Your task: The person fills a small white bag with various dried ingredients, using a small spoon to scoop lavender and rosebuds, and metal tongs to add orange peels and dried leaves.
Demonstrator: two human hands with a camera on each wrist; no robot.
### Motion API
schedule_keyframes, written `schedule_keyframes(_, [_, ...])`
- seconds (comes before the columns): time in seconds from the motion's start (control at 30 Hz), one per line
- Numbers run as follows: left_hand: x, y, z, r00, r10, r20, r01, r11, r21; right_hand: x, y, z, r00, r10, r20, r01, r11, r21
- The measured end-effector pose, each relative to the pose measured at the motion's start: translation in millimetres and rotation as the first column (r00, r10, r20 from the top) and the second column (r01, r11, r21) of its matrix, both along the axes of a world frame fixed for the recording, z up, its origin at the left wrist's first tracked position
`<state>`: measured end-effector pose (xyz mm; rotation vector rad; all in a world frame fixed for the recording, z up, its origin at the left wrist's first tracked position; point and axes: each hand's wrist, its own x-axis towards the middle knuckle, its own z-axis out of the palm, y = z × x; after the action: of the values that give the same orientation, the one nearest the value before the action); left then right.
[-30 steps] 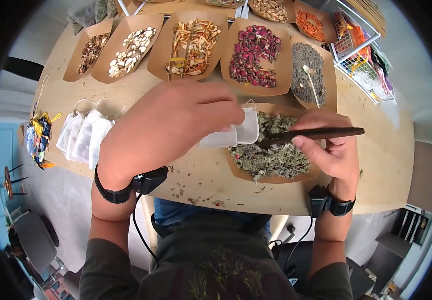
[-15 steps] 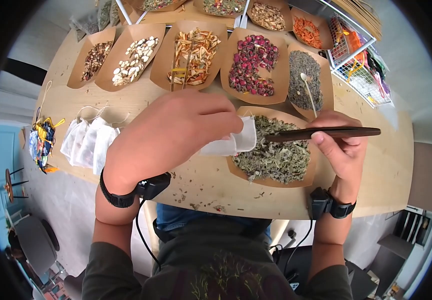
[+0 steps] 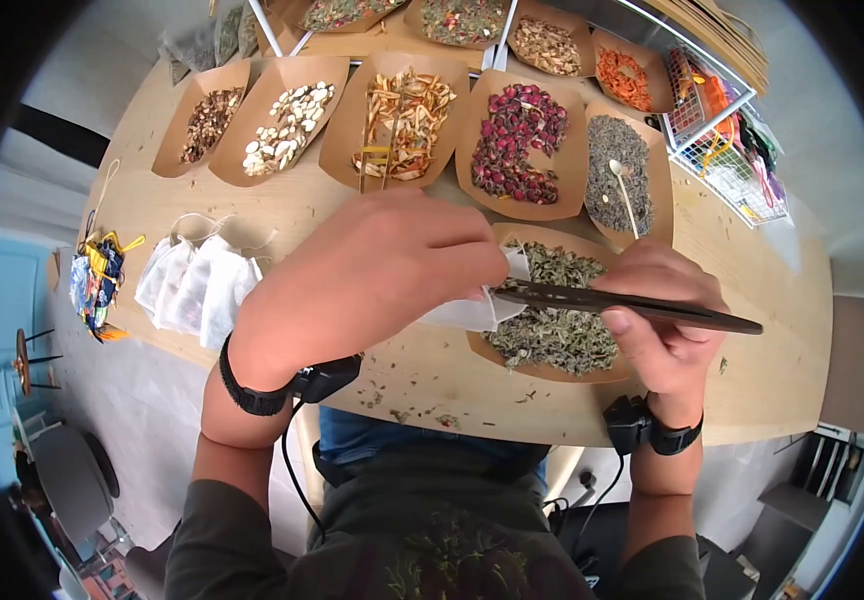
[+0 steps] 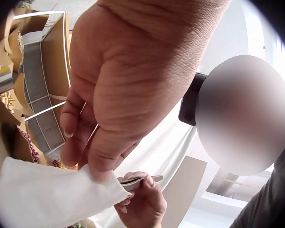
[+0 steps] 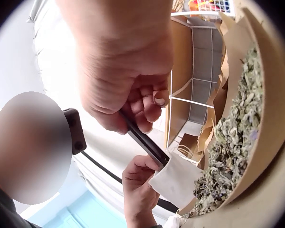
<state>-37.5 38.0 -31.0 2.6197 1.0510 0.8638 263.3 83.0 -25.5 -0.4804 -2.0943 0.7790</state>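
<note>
My left hand (image 3: 372,262) pinches the rim of a small white cloth bag (image 4: 47,192) between thumb and fingers, over the near left edge of the herb tray. Dark wooden tongs (image 3: 592,299) lie across my right hand (image 3: 667,315), gripped between thumb and fingers. Their tip is right at the bag's mouth; in the right wrist view the tongs (image 5: 147,142) reach the bag's upper edge. Beneath both hands, dried grey-green leaves (image 3: 562,340) fill a brown paper tray (image 5: 275,137). What the bag contains is hidden.
Paper trays behind hold rosebuds (image 3: 522,130), orange-brown strips (image 3: 422,120) with metal tongs, white slices (image 3: 292,120), and lavender-grey buds (image 3: 617,160) with a spoon (image 3: 620,185). Several white bags (image 3: 197,285) lie left, beside patterned pouches (image 3: 100,280). A wire basket (image 3: 737,165) stands back right.
The dark tongs have moved left from over the leaves to the white bag's mouth, their tip rising clear of the leaves. The left hand keeps holding the bag.
</note>
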Motion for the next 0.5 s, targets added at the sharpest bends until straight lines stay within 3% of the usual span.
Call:
schedule_keyframes(0.17, [2,-1,0,1.0,-0.018,-0.01,0.018,1.0,0.019,-12,-3,-4,0.994,0.031,0.102,-0.028,0.999,-0.031])
schedule_keyframes(0.3, [0,2,0,1.0,0.002,0.009,-0.002,1.0,0.025,11,8,-4,0.999,0.046,-0.014,-0.047,0.995,-0.087])
schedule_keyframes(0.37, [0,2,0,0.999,0.012,0.04,-0.013,1.0,0.019,29,11,0,0.994,-0.066,-0.084,0.048,0.98,-0.191])
schedule_keyframes(0.43, [0,2,1,1.0,0.011,0.019,-0.011,1.0,0.004,42,11,-1,0.964,-0.265,0.009,0.26,0.935,-0.243])
schedule_keyframes(0.5, [0,2,0,1.0,0.003,0.0,-0.003,1.0,0.009,52,18,-4,0.965,-0.261,0.035,0.262,0.937,-0.232])
